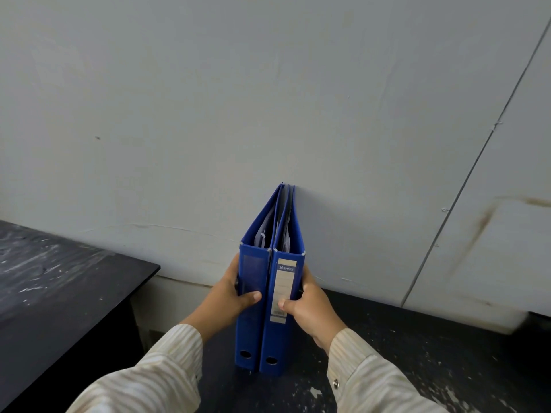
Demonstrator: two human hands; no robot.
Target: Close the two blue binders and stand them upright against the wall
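Nearest the camera, two striped sleeves (167, 371) reach fwd over the dark, paint-flecked counter (417, 353). Left hand (235, 296) clamps the outer face of the left binder (252, 308), thumb across its spine, fingers wrapped out of sight behind the cover. Right hand (310, 311) does the same on the right binder (281, 338), thumb on the label strip; its fingers are hidden too. So both hands closed on the pair, squeezing them together.

Binders: both blue, shut, standing upright on their bottom edges, spines facing the camera, touching side by side. Papers show in the top gaps. Their far edges meet, or nearly meet, the grey wall (268, 99); contact looks made but can't confirm from this angle.

Step in hand, prob. the last one: settling the pair against the wall. Closing looks done.

Next move calls for: check they sit flush to the wall and square on the counter, then ease grip off both sides evenly. Letting go of one side first could tip the pair sideways.

Left of it all, a second black counter (59, 278), well apart.
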